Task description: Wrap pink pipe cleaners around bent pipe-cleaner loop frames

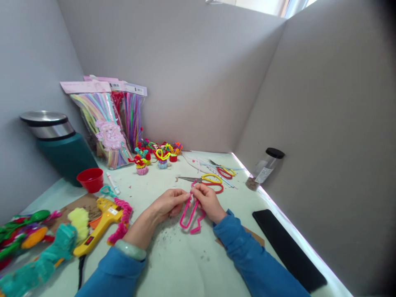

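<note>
Both hands meet over the middle of the table around a bent pink pipe cleaner [183, 219]. My left hand [169, 203] pinches it near its upper part, thumb and forefinger pressed together. From the other side my right hand [209, 201] pinches it too, fingertips almost touching those of the left. Below the fingers the pipe cleaner hangs in a long narrow loop, and a zigzag tail comes down on the right. Just beyond the hands lie scissors [208, 180] with yellow and red handles. The exact grip points are partly hidden by the fingers.
At left are a yellow glue gun [103, 225], a red cup [90, 180] and a teal bottle [63, 150]. Bags of pipe cleaners [107, 128] lean at the back near small fuzzy figures [162, 159]. A clear jar [262, 171] and black strip [287, 249] are right.
</note>
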### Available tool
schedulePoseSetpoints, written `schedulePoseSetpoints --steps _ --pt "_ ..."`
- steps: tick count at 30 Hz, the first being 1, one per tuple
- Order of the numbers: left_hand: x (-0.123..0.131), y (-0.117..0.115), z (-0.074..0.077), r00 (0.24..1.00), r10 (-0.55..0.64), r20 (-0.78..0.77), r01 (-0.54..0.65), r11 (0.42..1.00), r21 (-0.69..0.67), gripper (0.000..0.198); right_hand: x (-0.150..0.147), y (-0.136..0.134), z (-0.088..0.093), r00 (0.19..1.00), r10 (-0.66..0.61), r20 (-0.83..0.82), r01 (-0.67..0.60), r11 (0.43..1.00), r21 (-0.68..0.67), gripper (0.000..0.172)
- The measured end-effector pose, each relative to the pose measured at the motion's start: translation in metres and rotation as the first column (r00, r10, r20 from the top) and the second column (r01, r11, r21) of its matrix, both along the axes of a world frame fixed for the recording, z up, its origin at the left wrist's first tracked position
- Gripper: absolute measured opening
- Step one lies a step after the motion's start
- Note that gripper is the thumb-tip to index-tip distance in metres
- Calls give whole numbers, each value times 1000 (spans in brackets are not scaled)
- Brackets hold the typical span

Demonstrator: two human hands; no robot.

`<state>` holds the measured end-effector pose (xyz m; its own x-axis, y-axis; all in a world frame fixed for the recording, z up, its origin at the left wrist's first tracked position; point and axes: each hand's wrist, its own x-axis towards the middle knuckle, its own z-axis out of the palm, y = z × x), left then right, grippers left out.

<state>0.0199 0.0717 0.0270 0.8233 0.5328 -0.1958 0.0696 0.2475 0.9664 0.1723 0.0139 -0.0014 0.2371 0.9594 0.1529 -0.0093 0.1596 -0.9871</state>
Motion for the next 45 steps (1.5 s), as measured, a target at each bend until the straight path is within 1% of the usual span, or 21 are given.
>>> schedulePoseSetpoints --steps 3,6,9,12,14,18,21,26,28,30,31,33,34,36,37,39,42,44,45 --pt "1 3 -2 999 43 3 -43 999 10 30 -2 -1 1 999 15 40 -15 1000 -1 27" --pt "0 8 -6 991 131 36 -131 991 -22 28 1 1 0 999 -42 -8 42 999 13 33" --pt "-1 11 -9 981 186 54 -184 982 -42 27 4 3 -2 998 -54 -10 55 998 34 31" --pt "1 10 -9 981 190 37 -189 981 -31 27 2 3 -3 998 -13 66 10 999 42 25" --pt "3 9 -8 978 206 17 -206 978 -7 28 1 2 -4 995 9 96 -13 999 47 25" --pt "3 7 -6 972 235 1 -235 971 51 31 -1 1 -4 993 24 114 -29 999 42 26" --pt "2 7 -5 969 249 -9 -248 967 65 31 -2 1 -5 992 24 122 -29 999 39 27" --pt "1 9 -7 975 220 -5 -219 973 66 33 -4 -1 -2 993 5 119 -10 999 38 28" --pt "1 11 -8 971 237 12 -237 970 55 32 -2 -1 0 994 -30 102 24 998 51 30" --pt "0 12 -8 961 274 29 -275 961 27 31 1 -1 2 987 -141 78 134 986 95 32" --pt "0 12 -8 955 295 31 -295 955 12 31 4 0 3 973 -222 71 212 969 125 31" --pt "0 13 -8 940 342 12 -342 940 2 32 10 0 5 920 -380 94 358 914 189 29" --pt "0 13 -8 930 367 -2 -367 930 8 33 12 1 5 888 -441 128 408 886 220 27" --pt "1 13 -10 913 408 -16 -408 913 23 34 16 1 5 823 -512 246 450 852 269 24" --pt "1 13 -10 908 419 -10 -419 908 26 34 16 0 4 787 -524 326 447 848 285 23" --pt "2 12 -10 902 430 18 -431 902 24 33 15 0 1 696 -510 506 410 860 302 22" --pt "3 10 -7 895 444 48 -446 895 23 32 12 0 -4 533 -417 736 320 905 281 17" --pt "4 8 -5 895 443 55 -444 896 7 31 12 0 -6 472 -370 800 293 922 254 10" --pt "5 7 -4 898 437 57 -437 900 -11 31 12 1 -7 466 -369 804 296 921 251 10"
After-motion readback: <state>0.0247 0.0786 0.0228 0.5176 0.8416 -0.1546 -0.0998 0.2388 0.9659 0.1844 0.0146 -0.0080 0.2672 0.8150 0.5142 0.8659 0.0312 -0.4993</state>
